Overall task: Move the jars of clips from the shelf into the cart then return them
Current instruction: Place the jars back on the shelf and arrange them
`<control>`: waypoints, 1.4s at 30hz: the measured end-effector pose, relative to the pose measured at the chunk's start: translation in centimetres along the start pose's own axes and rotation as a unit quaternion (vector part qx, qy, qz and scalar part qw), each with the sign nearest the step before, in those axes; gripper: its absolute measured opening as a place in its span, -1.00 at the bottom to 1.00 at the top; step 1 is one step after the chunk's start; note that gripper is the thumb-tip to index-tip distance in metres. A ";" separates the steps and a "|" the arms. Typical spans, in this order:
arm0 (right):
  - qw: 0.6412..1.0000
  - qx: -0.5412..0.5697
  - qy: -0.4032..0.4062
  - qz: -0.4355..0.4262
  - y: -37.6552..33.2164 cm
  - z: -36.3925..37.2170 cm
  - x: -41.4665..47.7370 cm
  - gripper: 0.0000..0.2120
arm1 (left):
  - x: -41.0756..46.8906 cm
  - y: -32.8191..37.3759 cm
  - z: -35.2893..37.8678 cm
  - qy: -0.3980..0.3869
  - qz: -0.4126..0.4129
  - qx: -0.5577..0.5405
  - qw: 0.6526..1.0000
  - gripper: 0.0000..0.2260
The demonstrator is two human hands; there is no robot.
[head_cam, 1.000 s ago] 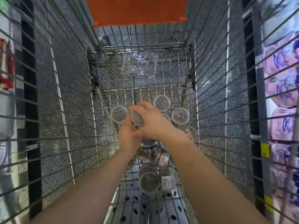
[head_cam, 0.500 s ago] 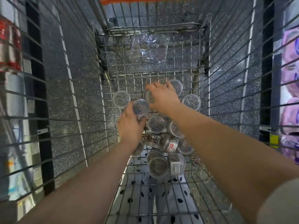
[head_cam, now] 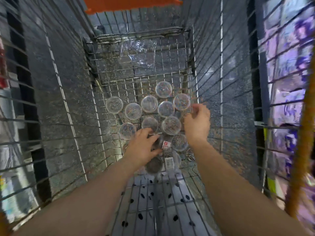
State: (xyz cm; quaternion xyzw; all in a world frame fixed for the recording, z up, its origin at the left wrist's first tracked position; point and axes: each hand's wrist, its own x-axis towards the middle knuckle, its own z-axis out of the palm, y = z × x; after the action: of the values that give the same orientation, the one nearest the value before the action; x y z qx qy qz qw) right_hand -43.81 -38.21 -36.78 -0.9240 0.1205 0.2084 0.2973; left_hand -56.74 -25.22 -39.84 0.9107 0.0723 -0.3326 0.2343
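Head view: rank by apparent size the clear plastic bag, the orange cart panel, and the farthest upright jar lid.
1. orange cart panel, widest though cropped by the frame top
2. clear plastic bag
3. farthest jar lid

All lie far from the camera, so the order seems safe.

left hand [head_cam: 142, 148] covering jars beneath it, shelf goods [head_cam: 288, 92] on right blurred, orange cart handle [head_cam: 131, 4] cut off at top
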 end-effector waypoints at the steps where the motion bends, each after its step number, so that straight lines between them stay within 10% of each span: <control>1: 1.000 0.001 -0.002 0.015 0.7 -0.2 -1.1 -0.72 | -0.2 0.5 -0.3 0.018 0.007 0.005 1.000 -0.49; 10: 0.934 -0.121 -0.248 0.228 3.3 -0.1 -5.8 -0.65 | -2.5 5.0 1.1 0.021 0.082 -0.082 0.993 -0.58; 17: 0.847 0.150 -0.355 0.365 3.5 -0.2 -6.3 -0.65 | -4.0 3.6 1.3 -0.019 0.028 0.001 0.999 -0.42; 27: 0.960 -0.158 -0.219 0.074 3.8 -0.5 -6.9 -0.61 | -5.6 0.6 0.7 0.009 -0.119 0.058 0.991 -0.39; 37: 0.906 -0.323 -0.274 0.005 5.5 0.7 -9.3 -0.03 | -5.8 0.6 1.6 0.055 -0.189 -0.002 0.980 -0.45; 42: 0.882 -0.385 -0.259 -0.079 5.8 0.9 -9.8 -0.19 | -6.1 1.9 2.0 0.083 -0.114 -0.023 0.990 -0.51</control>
State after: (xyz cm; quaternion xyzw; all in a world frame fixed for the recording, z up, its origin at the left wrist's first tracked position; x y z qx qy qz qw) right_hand -54.81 -41.26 -35.85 -0.8852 -0.1242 0.4460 -0.0458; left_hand -62.05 -27.65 -36.51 0.9154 0.2026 -0.2782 0.2088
